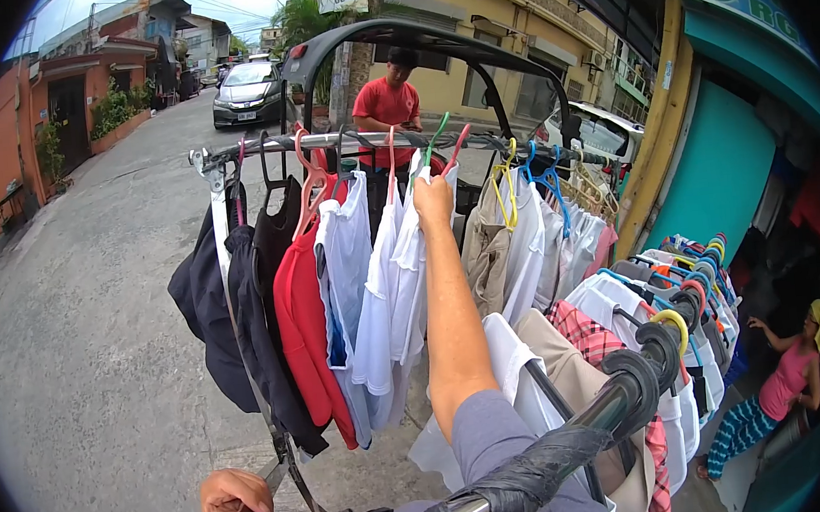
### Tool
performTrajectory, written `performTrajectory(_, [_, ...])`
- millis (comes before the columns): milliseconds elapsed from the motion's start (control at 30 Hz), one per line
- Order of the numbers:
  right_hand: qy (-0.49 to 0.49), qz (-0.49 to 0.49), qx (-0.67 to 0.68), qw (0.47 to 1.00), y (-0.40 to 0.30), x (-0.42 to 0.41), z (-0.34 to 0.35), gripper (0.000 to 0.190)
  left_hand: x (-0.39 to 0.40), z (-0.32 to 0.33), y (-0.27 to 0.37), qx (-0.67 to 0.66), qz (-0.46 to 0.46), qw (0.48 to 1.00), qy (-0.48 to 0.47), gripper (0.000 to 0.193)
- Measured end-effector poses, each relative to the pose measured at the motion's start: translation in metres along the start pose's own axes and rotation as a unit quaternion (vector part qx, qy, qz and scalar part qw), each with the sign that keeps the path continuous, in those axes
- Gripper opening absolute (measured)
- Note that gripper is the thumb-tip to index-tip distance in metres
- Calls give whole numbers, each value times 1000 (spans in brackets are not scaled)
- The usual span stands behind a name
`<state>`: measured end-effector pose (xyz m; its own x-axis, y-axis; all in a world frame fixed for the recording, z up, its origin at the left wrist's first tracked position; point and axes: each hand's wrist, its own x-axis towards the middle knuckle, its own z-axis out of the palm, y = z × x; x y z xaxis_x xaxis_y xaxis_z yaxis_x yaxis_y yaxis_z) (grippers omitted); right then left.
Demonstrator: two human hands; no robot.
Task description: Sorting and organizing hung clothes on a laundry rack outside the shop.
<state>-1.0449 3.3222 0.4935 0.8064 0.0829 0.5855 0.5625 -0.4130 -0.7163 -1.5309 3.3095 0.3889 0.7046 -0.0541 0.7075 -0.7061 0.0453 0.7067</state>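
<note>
My right hand (433, 199) reaches out to the far metal rail (363, 140) and closes around the white garment and hanger hung there, just below a green plastic hanger (436, 137). White shirts (388, 294) hang left of it, then a red garment (307, 316) and black clothes (224, 301). Beige trousers (486, 249) hang to its right. At the lower left, my left hand (237, 499) has curled fingers at the rack's metal frame; whether it grips the frame is unclear. Black tape wraps the near metal rail (503, 489), where more clothes hang.
Beyond the rack, a person in a red shirt (386, 104) is by a vehicle with a black canopy (427, 28). A grey car (248, 94) is on the street. At right, a person in a pink top (790, 383) is near a teal wall (713, 164).
</note>
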Motion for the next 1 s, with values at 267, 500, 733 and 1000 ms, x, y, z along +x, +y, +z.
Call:
performTrajectory(267, [-23, 42, -48, 998, -1, 2, -28, 30, -11, 3, -1, -19, -36, 998, 57, 23])
performTrajectory(500, [-30, -53, -85, 995, 26, 10, -28, 26, -5, -16, -4, -66, -8, 995, -74, 24])
performTrajectory(733, [-96, -46, -93, 990, 38, 23, -33, 30, -19, -19, -15, -47, -8, 997, -54, 17])
performTrajectory(1000, [-40, -69, -67, 995, 70, 74, -47, 29, -31, -33, -28, -38, -11, 998, -57, 24])
